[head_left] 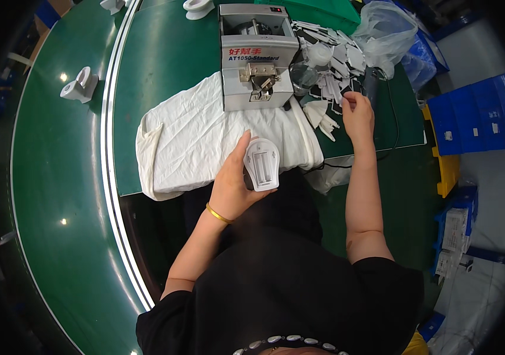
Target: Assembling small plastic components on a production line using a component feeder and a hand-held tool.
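Hand work at a green-topped bench point(170, 50), seen from above. We find the white plastic housing with a rounded, tapering outline point(262, 168) grasped in the left hand point(233, 183), its recessed face upward, in front of the white crumpled cloth point(184, 133). The right hand point(359, 115) is at the near edge of the heap of flat white and black pieces point(338, 62), thumb and fingers drawn together; we cannot tell whether a piece lies between them. On the cloth's far part stands the boxy grey metal machine point(258, 74). Between it and the heap, the clear, rounded plastic bottle point(304, 76) covers some pieces. The crumpled translucent plastic bag point(388, 29) and the shallow green plastic tray point(323, 12) (cut off by the upper edge) border the heap beyond. To the left, the white curved plastic part point(80, 86) rests on the glossy green conveyor belt point(66, 177). The housing's underside is hidden by the palm, and dark vignetting obscures the outer surroundings.
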### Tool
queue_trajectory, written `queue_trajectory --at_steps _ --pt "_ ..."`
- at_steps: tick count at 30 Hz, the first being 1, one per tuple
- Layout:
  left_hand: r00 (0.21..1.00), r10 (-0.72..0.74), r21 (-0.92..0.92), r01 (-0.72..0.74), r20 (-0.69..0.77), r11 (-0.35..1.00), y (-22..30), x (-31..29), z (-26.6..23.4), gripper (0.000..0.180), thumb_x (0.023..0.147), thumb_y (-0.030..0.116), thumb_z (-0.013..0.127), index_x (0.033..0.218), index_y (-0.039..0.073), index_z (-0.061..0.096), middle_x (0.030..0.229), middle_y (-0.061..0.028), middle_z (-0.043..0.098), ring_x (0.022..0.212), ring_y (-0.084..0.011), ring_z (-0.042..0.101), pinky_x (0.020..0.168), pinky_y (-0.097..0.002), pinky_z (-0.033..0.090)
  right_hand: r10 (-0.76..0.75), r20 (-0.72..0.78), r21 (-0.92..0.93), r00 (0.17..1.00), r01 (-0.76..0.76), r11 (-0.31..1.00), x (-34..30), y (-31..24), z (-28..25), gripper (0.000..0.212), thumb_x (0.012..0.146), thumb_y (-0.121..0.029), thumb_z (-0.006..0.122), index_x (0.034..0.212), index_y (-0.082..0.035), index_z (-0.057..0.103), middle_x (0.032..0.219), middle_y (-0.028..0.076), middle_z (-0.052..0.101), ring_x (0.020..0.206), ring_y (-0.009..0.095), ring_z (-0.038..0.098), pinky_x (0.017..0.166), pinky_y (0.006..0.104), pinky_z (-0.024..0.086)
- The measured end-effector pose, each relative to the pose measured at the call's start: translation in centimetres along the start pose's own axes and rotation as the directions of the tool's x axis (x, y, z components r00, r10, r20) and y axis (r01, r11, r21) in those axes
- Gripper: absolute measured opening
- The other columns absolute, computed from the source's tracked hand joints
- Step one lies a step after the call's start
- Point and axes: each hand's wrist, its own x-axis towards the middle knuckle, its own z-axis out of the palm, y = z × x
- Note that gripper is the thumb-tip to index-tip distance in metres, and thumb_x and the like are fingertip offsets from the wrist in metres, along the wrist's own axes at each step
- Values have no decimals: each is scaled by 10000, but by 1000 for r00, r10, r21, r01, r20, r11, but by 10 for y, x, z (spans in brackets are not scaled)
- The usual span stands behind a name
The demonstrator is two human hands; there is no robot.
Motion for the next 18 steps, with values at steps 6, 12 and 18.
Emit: queue_trajectory --at_steps 6,12,18 --pt "1000 15 -15 -15 -13 1000 -1 0 2 1139 573 144 901 1490 26 236 1380 -173 497 1197 -361 532 988 -405 458 18 16 -259 1000 -14 966 4 -1 10 358 870 -324 678 1109 -57 661 1050 174 659 869 334 672 789 391 525" --pt "999 46 30 -45 -28 999 -2 -1 2 1155 556 130 921 1481 4 240 1357 -217 513 1235 -367 531 1021 -398 438 33 -93 -139 995 -46 989 12 14 6 242 926 -260 599 1052 -78 697 952 150 672 845 333 667 767 388 520" --pt "999 43 30 -42 -27 999 -5 -2 3 1158 554 130 922 1482 8 240 1359 -218 512 1236 -370 530 1022 -398 438 -33 -135 -162 990 11 987 6 1 -5 313 871 -325 672 1047 -69 705 813 129 686 760 295 673 704 374 518"
